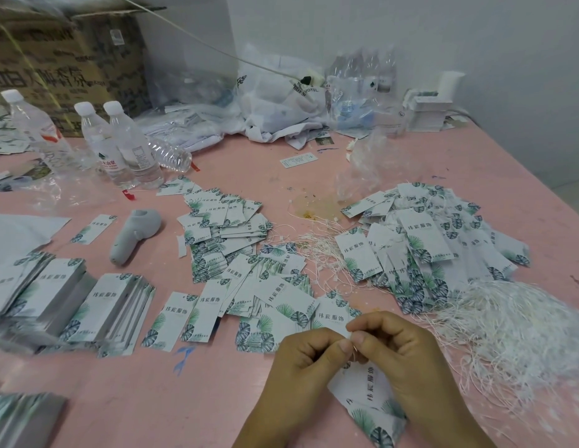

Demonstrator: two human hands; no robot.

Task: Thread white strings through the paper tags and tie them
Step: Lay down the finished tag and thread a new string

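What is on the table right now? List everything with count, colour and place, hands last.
held tag: one, white with green leaves, under both hands
loose tags: many, white-green, centre
strung tags: a heap, white-green, right
white strings: a bundle, near right
stacked tags: several stacks, left
water bottles: three upright, one lying, clear, far left
grey handheld device: one, left of centre
cardboard box: one, brown, far left
plastic bags: several, clear and white, far centre
left hand: pinching at the tag's top
right hand: pinching there too
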